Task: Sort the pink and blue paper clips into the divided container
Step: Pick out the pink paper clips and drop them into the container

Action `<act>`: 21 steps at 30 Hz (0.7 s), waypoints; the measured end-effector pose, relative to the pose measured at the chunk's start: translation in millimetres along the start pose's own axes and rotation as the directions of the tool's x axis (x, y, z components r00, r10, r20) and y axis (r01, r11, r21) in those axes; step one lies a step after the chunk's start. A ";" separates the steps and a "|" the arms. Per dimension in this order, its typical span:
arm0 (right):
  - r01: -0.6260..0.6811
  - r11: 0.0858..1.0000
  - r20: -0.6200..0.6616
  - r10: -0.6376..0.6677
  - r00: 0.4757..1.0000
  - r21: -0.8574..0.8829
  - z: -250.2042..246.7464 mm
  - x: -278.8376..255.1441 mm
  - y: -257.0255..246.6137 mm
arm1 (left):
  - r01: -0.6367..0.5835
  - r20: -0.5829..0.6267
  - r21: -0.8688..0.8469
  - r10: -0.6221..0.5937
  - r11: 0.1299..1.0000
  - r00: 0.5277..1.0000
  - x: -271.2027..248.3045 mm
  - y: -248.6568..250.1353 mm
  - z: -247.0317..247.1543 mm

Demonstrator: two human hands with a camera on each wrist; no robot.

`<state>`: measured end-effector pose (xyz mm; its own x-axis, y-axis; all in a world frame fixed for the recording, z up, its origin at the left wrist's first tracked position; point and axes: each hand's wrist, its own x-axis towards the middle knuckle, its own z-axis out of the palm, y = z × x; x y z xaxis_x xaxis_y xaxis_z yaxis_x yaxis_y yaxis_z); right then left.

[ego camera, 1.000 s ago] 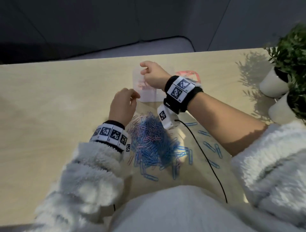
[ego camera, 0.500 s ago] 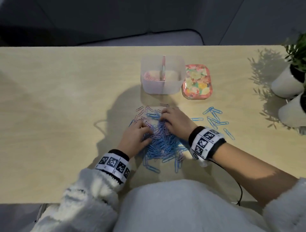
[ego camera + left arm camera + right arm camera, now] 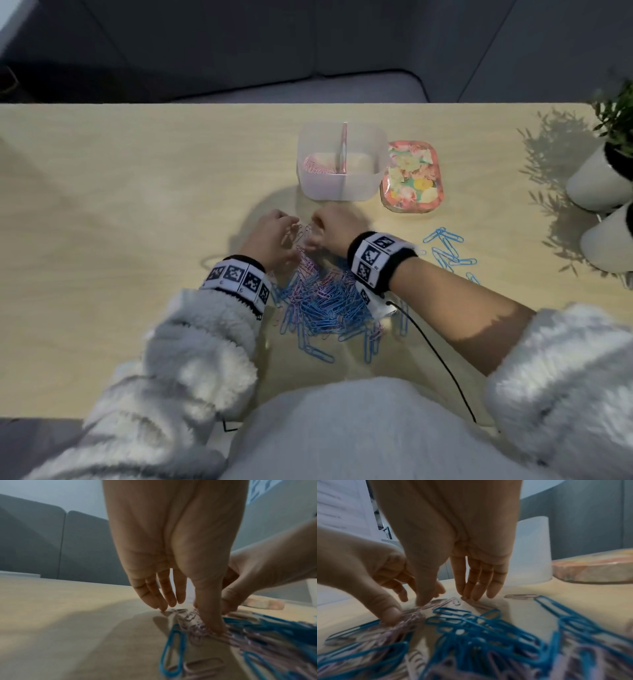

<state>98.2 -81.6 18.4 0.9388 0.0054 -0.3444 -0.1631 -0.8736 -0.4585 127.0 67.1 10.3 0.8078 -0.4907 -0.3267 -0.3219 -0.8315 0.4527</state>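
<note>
a heap of paper clips (image 3: pixel 325 301) is lying on the table (image 3: pixel 120 205) at its near edge. the divided container (image 3: pixel 342 185) is sitting behind the heap, with a lidded tin (image 3: pixel 412 178) just beside it on the right. loose clips (image 3: pixel 445 250) are lying right of the heap; two plant pots (image 3: pixel 596 185) are standing at the far right.

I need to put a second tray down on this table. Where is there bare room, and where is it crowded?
Free: the broad bare wood left of the divided container and left hand, out to the table edge. Crowded: the paper clip pile in the middle under both hands, loose blue clips to its right, floral lid and plant pots beyond.
</note>
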 end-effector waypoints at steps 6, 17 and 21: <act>0.085 0.994 -0.040 -0.088 0.995 -0.065 15.6 -1.1 -7.1 | -0.031 -0.087 -0.004 0.031 1.000 0.996 3.9 -2.0 1.6; 0.133 0.943 -0.061 -0.158 0.985 -0.305 23.0 -1.7 -11.8 | -0.003 -0.070 -0.068 -0.002 0.998 0.998 -4.2 -5.6 8.2; 0.066 0.994 -0.087 -0.058 0.995 0.089 -3.2 -6.9 -5.0 | -0.016 -0.075 -0.018 0.015 1.000 0.997 -4.0 -8.6 9.4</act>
<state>93.5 -78.8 25.7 0.9695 0.0140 -0.2448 -0.1272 -0.8248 -0.5509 121.9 73.8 -0.1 0.8379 -0.4817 -0.2566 -0.3257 -0.8186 0.4731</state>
